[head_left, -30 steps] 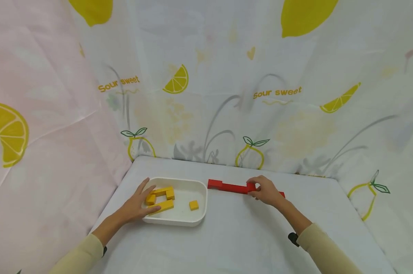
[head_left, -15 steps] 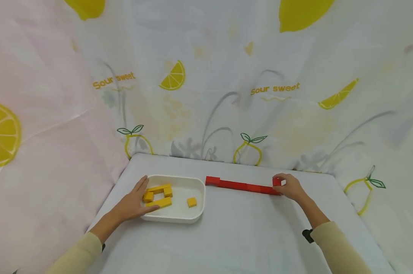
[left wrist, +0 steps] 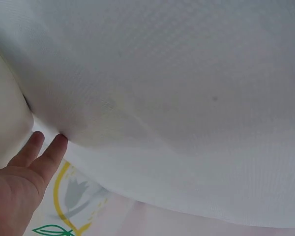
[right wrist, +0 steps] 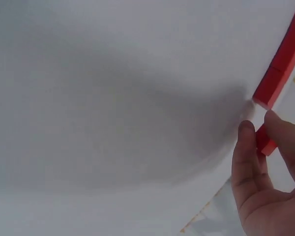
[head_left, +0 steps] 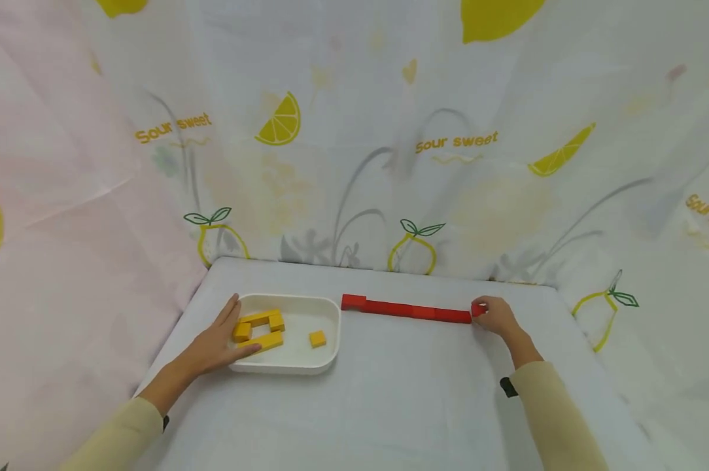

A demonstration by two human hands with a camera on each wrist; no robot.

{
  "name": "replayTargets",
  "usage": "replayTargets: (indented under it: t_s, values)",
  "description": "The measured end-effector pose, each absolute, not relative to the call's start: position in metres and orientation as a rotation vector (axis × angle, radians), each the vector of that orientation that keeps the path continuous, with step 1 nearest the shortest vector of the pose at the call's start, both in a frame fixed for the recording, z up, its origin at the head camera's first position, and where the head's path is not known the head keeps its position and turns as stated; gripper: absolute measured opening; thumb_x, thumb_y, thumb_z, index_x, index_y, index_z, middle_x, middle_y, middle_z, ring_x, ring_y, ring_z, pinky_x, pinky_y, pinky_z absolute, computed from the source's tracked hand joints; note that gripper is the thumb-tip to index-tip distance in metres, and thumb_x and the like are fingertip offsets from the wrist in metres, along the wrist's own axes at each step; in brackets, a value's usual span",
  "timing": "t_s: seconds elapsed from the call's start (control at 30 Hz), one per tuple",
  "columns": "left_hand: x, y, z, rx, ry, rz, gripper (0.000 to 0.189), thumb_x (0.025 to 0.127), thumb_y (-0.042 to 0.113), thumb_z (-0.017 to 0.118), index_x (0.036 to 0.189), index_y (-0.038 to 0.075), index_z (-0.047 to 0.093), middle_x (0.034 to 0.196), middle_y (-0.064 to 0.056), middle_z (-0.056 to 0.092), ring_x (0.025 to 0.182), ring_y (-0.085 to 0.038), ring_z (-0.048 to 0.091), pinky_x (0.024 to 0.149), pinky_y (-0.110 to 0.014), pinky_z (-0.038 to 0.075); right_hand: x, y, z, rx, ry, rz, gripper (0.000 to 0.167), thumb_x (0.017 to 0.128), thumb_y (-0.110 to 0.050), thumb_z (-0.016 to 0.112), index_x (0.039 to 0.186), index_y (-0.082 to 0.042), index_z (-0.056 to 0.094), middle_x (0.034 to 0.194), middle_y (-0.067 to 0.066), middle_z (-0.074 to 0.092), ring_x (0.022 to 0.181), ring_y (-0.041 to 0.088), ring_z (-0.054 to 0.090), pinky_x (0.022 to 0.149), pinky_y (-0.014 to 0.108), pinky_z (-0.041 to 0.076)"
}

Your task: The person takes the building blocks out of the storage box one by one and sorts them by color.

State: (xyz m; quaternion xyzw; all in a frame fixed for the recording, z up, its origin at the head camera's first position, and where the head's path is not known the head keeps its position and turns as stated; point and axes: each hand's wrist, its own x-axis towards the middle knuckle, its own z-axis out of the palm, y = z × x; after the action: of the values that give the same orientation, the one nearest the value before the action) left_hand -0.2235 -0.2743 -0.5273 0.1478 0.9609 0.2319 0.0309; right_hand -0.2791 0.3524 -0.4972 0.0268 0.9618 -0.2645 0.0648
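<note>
My right hand pinches a small red cube between thumb and fingers, just off the right end of a row of red blocks. In the right wrist view a narrow gap shows between the cube and the row's end block. At the left, my left hand rests against the side of a white tray, its fingers straight along the outside. Its thumb reaches over the rim onto a long yellow block. In the left wrist view, two fingers of the left hand show beside the tray.
More yellow blocks form a rough rectangle in the tray's left half. One loose yellow cube lies at its right. Behind the white table hangs a lemon-printed cloth, with a pink cloth at the left.
My right hand has moved rightward along the red row with the cube, then lowered it beyond the row's right end. The left hand stays at the tray; the head view has shifted slightly.
</note>
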Motion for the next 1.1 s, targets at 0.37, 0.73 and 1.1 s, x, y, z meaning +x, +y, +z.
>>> replayTargets:
  t_s: [0.37,0.73,1.1]
  values:
    - [-0.224,-0.269,-0.528,0.439,2.945,0.756,0.115,0.084,0.068,0.061,0.157,-0.001,0.006,0.167,-0.016,-0.001,0.147,-0.044,0.024,0.111,-0.064,0.033,-0.279,0.366,-0.514,0.093,2.798,-0.784,0.038,0.087,-0.002,0.058,0.124,0.005,0.058,0.111,0.029,0.060,0.092,0.035,0.055,0.070,0.035,0.051]
    - [-0.221,-0.273,-0.524,0.413,2.953,0.741,0.112,0.085,0.068,0.060,0.157,-0.002,0.010,0.167,-0.018,0.001,0.147,-0.045,0.024,0.112,-0.065,0.032,-0.284,0.358,-0.521,0.130,2.773,-0.783,0.044,0.087,0.001,0.054,0.130,0.008,0.052,0.113,0.029,0.059,0.100,0.037,0.054,0.086,0.048,0.051]
    - [-0.221,-0.272,-0.524,0.412,2.950,0.776,0.111,0.084,0.067,0.062,0.157,-0.001,0.012,0.167,-0.017,0.002,0.147,-0.044,0.025,0.112,-0.065,0.032,-0.279,0.359,-0.515,0.065,2.824,-0.788,0.061,0.085,-0.001,0.060,0.140,0.008,0.036,0.117,0.037,0.055,0.104,0.045,0.056,0.088,0.055,0.053]
